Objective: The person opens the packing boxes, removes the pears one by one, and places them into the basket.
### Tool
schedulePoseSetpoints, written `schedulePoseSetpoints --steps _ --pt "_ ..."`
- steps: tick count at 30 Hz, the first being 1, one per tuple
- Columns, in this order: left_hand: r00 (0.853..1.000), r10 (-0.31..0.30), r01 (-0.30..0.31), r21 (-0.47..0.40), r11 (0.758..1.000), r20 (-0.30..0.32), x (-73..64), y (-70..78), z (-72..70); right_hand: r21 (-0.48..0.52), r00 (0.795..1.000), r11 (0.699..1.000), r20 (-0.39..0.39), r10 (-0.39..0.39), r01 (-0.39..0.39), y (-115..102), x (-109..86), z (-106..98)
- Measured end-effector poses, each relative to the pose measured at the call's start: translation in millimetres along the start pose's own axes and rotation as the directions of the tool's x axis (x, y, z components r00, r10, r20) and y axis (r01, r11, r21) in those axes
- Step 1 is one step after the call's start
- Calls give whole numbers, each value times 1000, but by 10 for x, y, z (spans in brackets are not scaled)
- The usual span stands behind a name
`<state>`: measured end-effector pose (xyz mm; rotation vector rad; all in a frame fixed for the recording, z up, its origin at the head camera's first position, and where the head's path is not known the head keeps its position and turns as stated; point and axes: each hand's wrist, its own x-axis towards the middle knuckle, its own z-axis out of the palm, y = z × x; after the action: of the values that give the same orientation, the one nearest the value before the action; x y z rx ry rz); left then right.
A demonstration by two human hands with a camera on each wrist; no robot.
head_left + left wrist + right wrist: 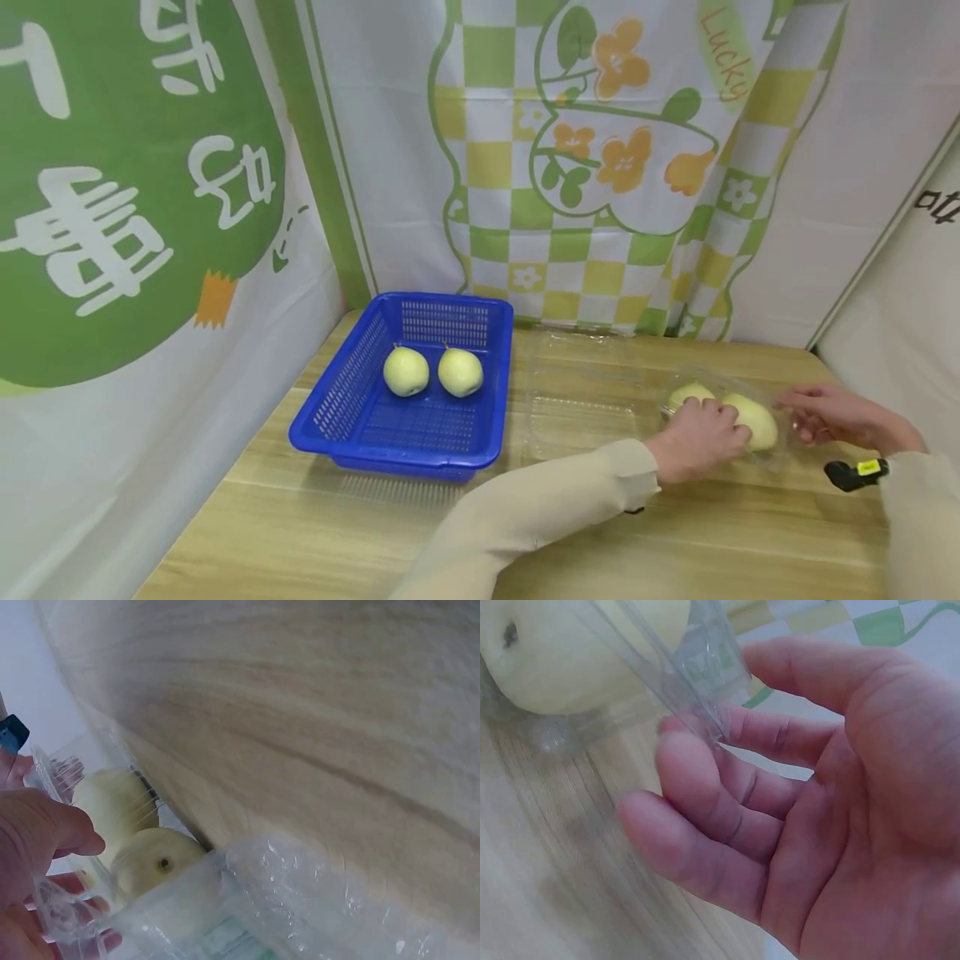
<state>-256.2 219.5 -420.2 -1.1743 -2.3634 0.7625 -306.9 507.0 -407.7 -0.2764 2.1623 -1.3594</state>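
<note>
Two pale yellow-green pears (753,423) sit in a clear plastic box (718,671) at the right of the table. My left hand (699,440) reaches over the box's near side. In the left wrist view, its thumb and fingers close round the plastic rim beside the pears (154,859). At the box's right end, my right hand (836,417) pinches the plastic edge with curled fingers (686,769). An open clear plastic tray (583,429) lies to the left. Whether it joins the box, I cannot tell.
A blue plastic basket (501,400) stands left of the clear tray, with two more pears (407,372) inside. All this is on a wooden table (300,533). Printed curtains (495,167) hang at the back and sides.
</note>
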Motion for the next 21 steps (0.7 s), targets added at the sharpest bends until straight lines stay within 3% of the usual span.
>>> schedulePoseSetpoints --steps 9,15,21 --pt "997 -36 39 -53 998 70 12 -128 53 122 999 992 42 13 -18 159 -77 8" --pt "995 -58 65 -96 993 76 45 -222 93 142 996 990 86 -8 -4 181 -132 24" --pt "993 -68 79 -113 991 93 34 -246 47 118 996 992 84 29 -39 143 -138 10"
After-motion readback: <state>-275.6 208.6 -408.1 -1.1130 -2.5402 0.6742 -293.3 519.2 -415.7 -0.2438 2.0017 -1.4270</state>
